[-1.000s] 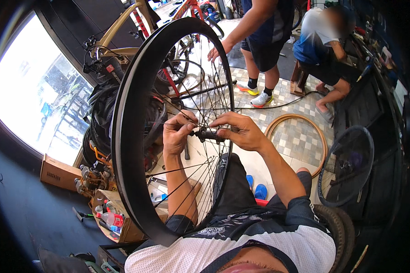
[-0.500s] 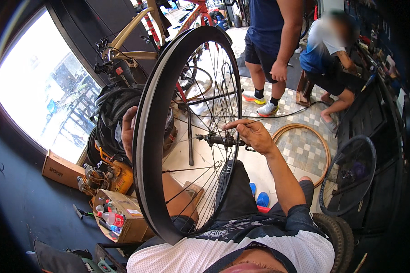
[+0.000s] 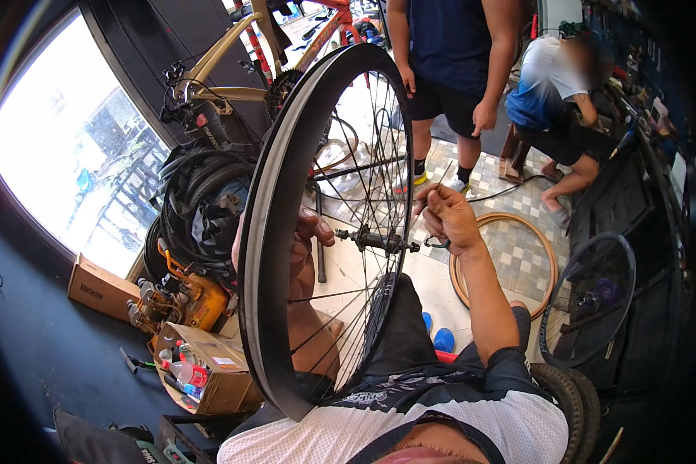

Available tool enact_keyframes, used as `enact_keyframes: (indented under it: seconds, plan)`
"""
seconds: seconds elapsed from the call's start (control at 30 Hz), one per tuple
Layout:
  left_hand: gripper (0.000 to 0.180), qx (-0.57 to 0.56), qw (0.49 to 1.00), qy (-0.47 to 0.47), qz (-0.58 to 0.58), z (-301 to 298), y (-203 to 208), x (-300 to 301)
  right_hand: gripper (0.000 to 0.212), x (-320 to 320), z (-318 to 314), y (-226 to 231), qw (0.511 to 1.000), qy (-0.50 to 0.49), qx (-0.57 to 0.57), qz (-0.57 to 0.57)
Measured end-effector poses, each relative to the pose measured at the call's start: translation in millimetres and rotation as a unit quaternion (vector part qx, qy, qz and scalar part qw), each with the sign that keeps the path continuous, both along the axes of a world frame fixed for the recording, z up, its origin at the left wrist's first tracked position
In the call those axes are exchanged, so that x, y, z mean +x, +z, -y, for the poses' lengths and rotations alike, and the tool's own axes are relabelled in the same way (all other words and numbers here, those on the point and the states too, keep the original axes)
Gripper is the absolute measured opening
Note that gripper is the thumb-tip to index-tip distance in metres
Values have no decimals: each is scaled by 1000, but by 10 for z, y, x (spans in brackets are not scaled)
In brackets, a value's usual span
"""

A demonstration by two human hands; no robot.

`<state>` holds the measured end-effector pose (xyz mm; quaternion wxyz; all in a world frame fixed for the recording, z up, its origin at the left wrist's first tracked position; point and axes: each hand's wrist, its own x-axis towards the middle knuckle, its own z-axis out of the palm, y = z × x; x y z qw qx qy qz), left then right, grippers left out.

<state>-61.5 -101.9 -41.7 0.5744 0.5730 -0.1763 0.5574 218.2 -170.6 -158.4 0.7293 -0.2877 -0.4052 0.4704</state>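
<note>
A spoked bicycle wheel [image 3: 272,232] with a deep black rim stands upright in front of my chest, its lower edge against my shirt. Its black hub [image 3: 375,241] sits mid-wheel, with spokes missing from part of the left side. My left hand [image 3: 308,236] wraps behind the rim; its bent fingers show through the wheel, left of the hub, and the rim hides the palm. Just right of the wheel, my right hand [image 3: 450,219] is closed in a pinch on a thin spoke [image 3: 445,173] that points upward. A small dark curved piece [image 3: 436,244] shows under its fingers.
A person [image 3: 456,69] stands beyond the wheel; another [image 3: 549,93] sits bent over at far right. Tan hoops [image 3: 551,263] lie on the tiles, near a dark wheel [image 3: 630,301]. At left are a cardboard box [image 3: 228,375] of bottles, an orange compressor [image 3: 201,301] and black tyres [image 3: 182,193].
My left hand has come from outside the rim to among the spokes. My right hand has drawn back right from the hub, its spoke now upright. The standing person has shifted left.
</note>
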Motion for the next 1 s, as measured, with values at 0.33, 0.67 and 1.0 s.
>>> enact_keyframes:
  seconds: [0.33, 0.67, 1.0]
  plan:
    - [30, -17, 998, 56, 6, 100, -5, -1, 27, -335, 357, 866, 931, -268, 187, 161]
    - [29, -62, 994, -31, 89, -21, 27, 39, 30, -1070, 554, 1446, 801, -231, 258, 489]
    - [26, -21, 996, 82, 32, -12, 44, -18, 36, -1133, 478, 1290, 804, -231, 255, 485]
